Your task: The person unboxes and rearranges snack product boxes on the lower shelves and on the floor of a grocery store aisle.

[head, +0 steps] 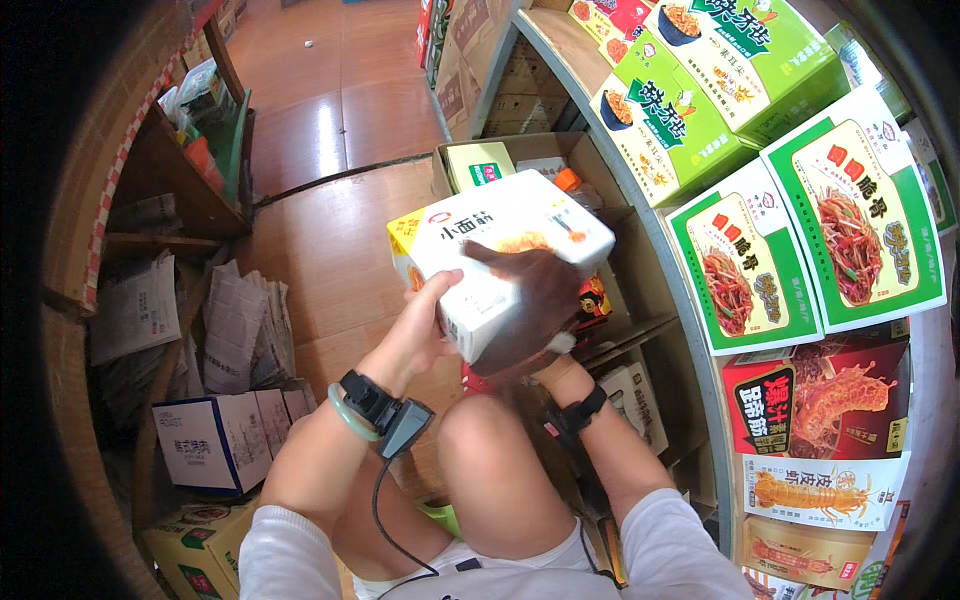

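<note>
My left hand [426, 330] grips the near left corner of a white carton [517, 202] with a yellow end, its thumb on the top edge. The carton is held tilted above my knees. A brown cloth or mitt [536, 300], blurred, lies across the carton's right and near sides. My right hand [553, 367] is mostly hidden by this brown fabric, and its fingers do not show. Below and beyond the carton stands an open cardboard box [450, 169] with a pale yellow packet [480, 165] and other packets inside.
Green and white food boxes [742, 262] line a curved shelf on the right, with a red box [817, 405] below them. At left are stacked newspapers [236, 330], a blue-edged white carton [202, 450] and a wooden shelf [187, 165]. A cable hangs from my left wrist device [386, 412].
</note>
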A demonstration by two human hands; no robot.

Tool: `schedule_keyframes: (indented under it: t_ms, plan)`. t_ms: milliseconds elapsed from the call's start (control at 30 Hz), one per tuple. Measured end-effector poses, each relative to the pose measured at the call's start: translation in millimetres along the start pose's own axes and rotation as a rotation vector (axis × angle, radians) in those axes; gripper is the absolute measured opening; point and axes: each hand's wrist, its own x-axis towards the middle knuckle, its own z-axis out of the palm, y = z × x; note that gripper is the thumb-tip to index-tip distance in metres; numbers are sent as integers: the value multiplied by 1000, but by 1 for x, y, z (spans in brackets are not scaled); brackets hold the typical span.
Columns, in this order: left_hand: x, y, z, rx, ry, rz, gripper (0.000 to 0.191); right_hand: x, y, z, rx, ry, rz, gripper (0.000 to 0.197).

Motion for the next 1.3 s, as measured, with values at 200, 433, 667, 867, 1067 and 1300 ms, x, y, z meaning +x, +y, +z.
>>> schedule_keyframes:
  t_ms: [200, 433, 667, 867, 1067, 1300]
  plan:
    - [-5, -4, -6, 231, 101, -25, 70, -18, 59, -57, 913, 680, 455, 39]
    - [29, -7, 13, 235, 174, -123, 57, -115, 53, -91, -851, 175, 539, 41]
    - [100, -59, 32, 27, 125, -141, 75, -210, -4, -121, -892, -85, 795, 43]
    - [135, -78, 58, 283, 62, -122, 110, -243, -34, -155, -815, -49, 917, 44]
    - [154, -84, 52, 970, 277, -107, 90, -226, -25, -151, -840, -63, 879, 44]
    - [180, 16, -6, 1323, 349, 131, 67, -156, -7, -126, -832, -250, 629, 44]
